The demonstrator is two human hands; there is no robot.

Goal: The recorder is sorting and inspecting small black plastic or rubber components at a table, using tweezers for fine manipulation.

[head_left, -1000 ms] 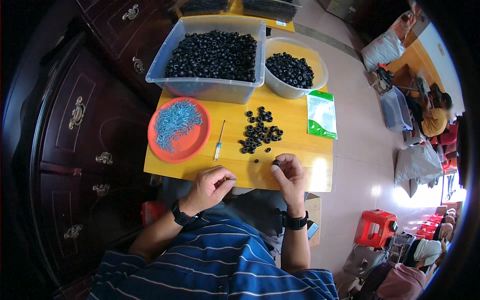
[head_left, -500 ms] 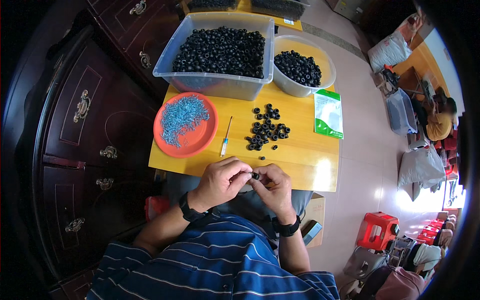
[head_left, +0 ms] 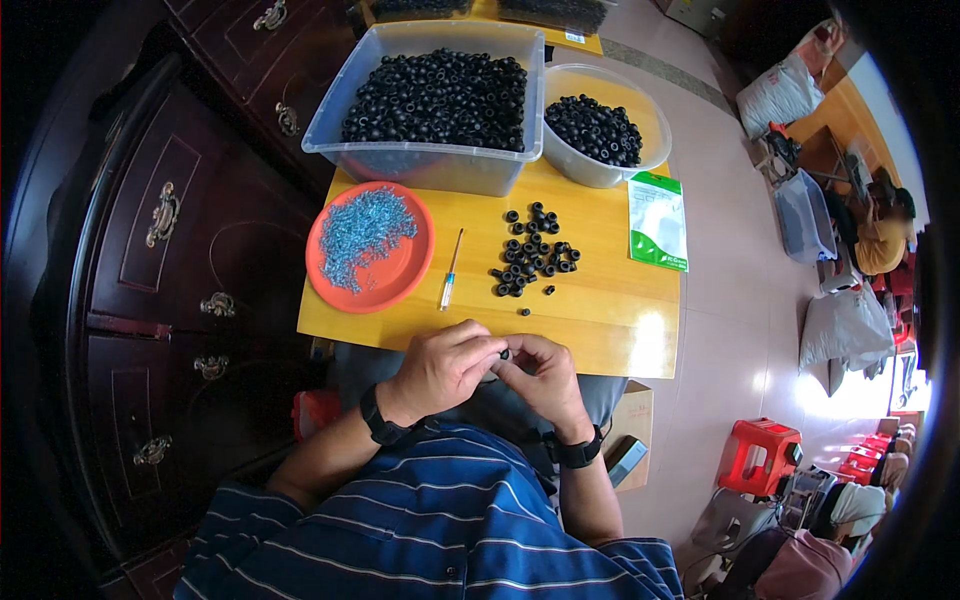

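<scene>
Just past the table's near edge, my two hands meet fingertip to fingertip. Between the thumb and forefinger of my right hand [head_left: 545, 378] is a small black ring-shaped part [head_left: 504, 355]. My left hand [head_left: 447, 366] is pinched closed against that part; whatever its fingertips hold is too small to make out. Ahead lies a loose group of similar black ring-shaped parts [head_left: 535, 250]. A screwdriver [head_left: 448, 285] with a clear blue handle lies left of them, its shaft pointing away. Beside it, a red-orange plate [head_left: 420, 270] carries a heap of tiny bluish, shiny pieces [head_left: 360, 235].
A large clear bin [head_left: 430, 155] and a round clear tub [head_left: 650, 150], both with black parts, stand on the table's far side. A green-and-white packet [head_left: 657, 222] lies at its right. Dark cabinets [head_left: 180, 290] border the left; a red stool [head_left: 760, 455] stands on the right floor.
The black part has turned slightly between my fingertips and shows less now. My left fingers have closed in over it. The things on the table keep their places.
</scene>
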